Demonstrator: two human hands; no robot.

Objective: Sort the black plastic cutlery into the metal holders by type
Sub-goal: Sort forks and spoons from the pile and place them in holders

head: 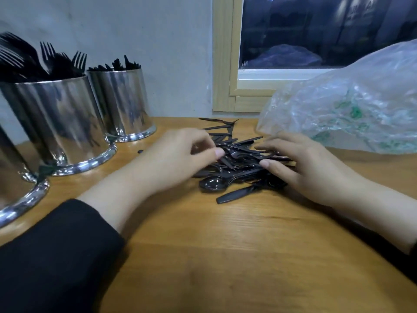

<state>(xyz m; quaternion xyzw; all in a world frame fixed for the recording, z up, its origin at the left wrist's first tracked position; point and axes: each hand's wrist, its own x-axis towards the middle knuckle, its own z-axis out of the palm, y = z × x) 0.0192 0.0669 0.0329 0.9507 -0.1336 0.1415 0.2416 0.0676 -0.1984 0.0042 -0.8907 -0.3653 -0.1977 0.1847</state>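
A black long sleeve (52,251) covers the left forearm, ending short of the wrist; both hands are bare, without rings or watch.

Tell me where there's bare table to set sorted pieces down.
The widest bare wood lies nearest you, between the two forearms, below the cutlery pile. A narrower strip runs between the left hand and the metal holders. Crowded: the plastic bag fills the right, behind the right hand.
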